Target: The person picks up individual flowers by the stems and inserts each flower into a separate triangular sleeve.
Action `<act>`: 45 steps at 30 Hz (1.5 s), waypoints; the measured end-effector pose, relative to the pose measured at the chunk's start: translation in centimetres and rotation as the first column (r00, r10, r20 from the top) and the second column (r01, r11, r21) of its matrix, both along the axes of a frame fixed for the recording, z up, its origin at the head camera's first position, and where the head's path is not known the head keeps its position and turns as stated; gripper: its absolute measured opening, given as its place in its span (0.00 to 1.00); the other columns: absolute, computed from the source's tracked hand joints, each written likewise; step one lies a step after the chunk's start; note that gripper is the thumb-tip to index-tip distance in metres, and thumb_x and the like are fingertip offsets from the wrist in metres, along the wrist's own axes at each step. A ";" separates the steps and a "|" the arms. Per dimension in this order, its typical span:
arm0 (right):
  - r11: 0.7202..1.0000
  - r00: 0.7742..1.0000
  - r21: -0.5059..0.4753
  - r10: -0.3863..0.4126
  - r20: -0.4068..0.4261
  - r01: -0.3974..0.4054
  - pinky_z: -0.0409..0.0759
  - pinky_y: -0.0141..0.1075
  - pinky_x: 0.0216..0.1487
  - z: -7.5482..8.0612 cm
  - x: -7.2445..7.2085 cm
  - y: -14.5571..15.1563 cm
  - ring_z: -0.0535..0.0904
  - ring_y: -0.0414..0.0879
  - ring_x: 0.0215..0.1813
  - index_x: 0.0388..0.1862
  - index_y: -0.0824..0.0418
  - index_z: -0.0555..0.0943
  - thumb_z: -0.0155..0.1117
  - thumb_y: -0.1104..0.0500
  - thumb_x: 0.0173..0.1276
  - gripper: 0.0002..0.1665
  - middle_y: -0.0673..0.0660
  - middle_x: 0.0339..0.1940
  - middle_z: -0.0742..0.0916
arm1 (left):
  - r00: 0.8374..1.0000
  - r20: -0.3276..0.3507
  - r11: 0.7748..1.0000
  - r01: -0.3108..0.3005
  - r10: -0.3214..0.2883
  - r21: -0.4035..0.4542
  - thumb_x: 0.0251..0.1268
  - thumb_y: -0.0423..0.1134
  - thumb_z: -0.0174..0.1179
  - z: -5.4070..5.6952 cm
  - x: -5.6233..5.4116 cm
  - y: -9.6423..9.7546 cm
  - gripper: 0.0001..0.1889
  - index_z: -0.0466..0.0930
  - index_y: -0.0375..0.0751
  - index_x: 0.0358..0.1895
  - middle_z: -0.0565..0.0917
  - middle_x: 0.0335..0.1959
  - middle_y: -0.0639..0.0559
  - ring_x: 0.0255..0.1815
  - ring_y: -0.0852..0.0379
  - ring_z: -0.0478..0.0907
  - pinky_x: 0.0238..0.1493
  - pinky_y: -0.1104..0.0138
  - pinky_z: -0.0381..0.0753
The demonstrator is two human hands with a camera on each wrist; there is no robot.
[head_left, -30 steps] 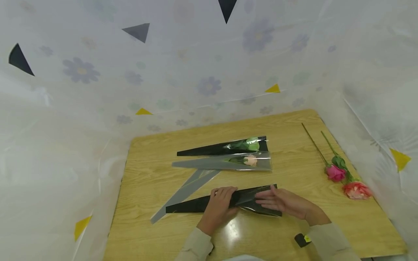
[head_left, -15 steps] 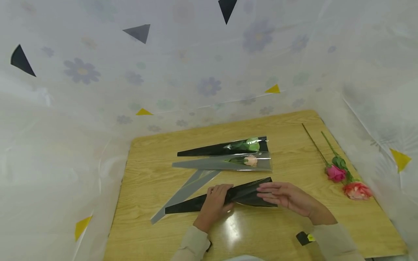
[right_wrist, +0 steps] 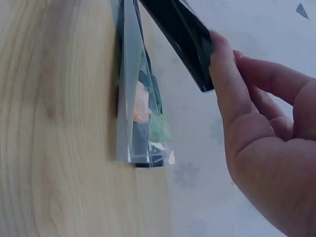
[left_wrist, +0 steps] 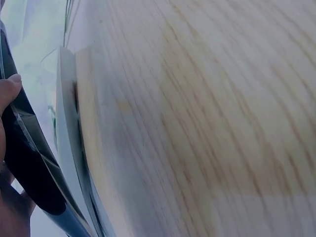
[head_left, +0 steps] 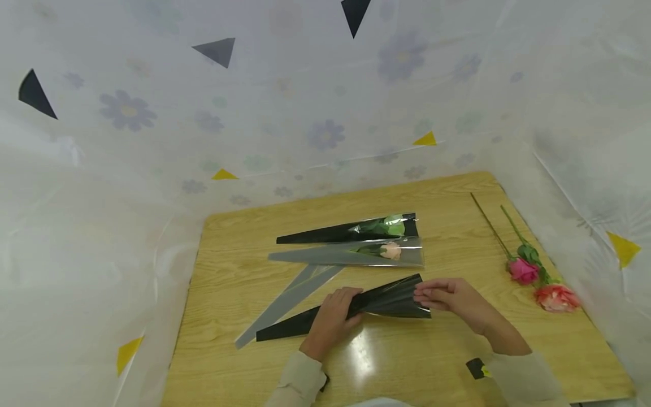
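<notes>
My left hand [head_left: 333, 319] grips a black flower sleeve [head_left: 391, 298] with a clear front around its middle. The sleeve is tilted, with its narrow end at the left and its wide end at the right, above the table. At that wide end, the thumb and fingers of my right hand [head_left: 455, 299] pinch the edge of the sleeve. From the right wrist view, the black sleeve [right_wrist: 185, 42] meets the thumb and fingertips of the right hand [right_wrist: 266, 118]. Only part of the left hand [left_wrist: 12, 207] shows in the left wrist view, beside the dark sleeve.
Beyond the hands lie a black sleeve with a green flower [head_left: 394, 225] and a grey sleeve with a peach flower [head_left: 390, 250]. A flat grey sleeve [head_left: 290, 305] slants at the left. Pink [head_left: 524, 271] and coral [head_left: 556, 297] flowers lie at the right of the wooden table [head_left: 452, 203].
The fingers of my right hand, straight earlier, have bent to pinch the sleeve's edge. The sleeve's wide end has moved up and away, while my left hand keeps its grip.
</notes>
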State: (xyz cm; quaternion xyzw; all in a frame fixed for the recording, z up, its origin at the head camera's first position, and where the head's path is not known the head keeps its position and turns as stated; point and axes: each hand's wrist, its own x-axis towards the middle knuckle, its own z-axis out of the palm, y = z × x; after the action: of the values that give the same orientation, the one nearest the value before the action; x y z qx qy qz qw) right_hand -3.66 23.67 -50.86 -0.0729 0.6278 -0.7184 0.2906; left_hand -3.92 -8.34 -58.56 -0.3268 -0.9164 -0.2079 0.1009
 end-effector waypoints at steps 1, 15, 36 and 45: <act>1.000 1.000 0.014 -0.022 -0.002 0.022 0.72 0.44 0.53 0.2 0.0 0.1 0.78 0.52 0.54 0.59 0.81 0.66 0.51 0.61 0.72 0.26 0.70 0.53 0.78 | 1.000 -0.001 1.000 -0.003 0.003 0.013 0.56 0.48 0.66 0.0 0.0 -0.1 0.32 0.65 0.49 0.64 0.73 0.56 0.56 0.56 0.60 0.70 0.51 0.61 0.71; 0.845 0.930 0.436 -0.172 -0.326 0.309 0.79 0.39 0.43 -0.5 -0.9 4.2 0.81 0.45 0.44 0.54 0.74 0.73 0.53 0.57 0.71 0.22 0.66 0.47 0.82 | 0.999 0.027 0.997 -0.046 0.044 0.065 0.54 0.44 0.68 0.3 -0.3 -1.1 0.31 0.68 0.48 0.62 0.74 0.55 0.56 0.55 0.59 0.71 0.53 0.62 0.70; 0.239 0.818 0.795 0.003 -0.575 0.558 0.70 0.48 0.17 -6.0 -5.4 14.3 0.75 0.65 0.25 0.39 0.80 0.75 0.46 0.66 0.69 0.16 0.77 0.29 0.78 | 0.998 0.044 0.999 -0.040 0.039 0.017 0.58 0.50 0.63 0.0 0.3 -1.7 0.28 0.67 0.51 0.62 0.75 0.53 0.58 0.53 0.61 0.72 0.52 0.64 0.71; 0.174 0.893 0.883 0.038 -0.449 0.436 0.64 0.40 0.06 -6.2 -4.2 14.6 0.71 0.60 0.15 0.24 0.77 0.74 0.56 0.72 0.55 0.06 0.71 0.16 0.74 | 0.999 0.027 0.999 -0.026 0.025 0.033 0.54 0.46 0.67 0.1 0.4 -1.7 0.31 0.68 0.49 0.62 0.75 0.52 0.57 0.53 0.60 0.72 0.50 0.62 0.72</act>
State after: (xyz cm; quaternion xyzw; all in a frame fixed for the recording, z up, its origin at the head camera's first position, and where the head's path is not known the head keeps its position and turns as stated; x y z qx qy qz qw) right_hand -7.87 38.25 -57.01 0.0772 0.9823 -0.1639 0.0470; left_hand -3.47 -10.06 -58.43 -0.3105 -0.9182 -0.2262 0.0969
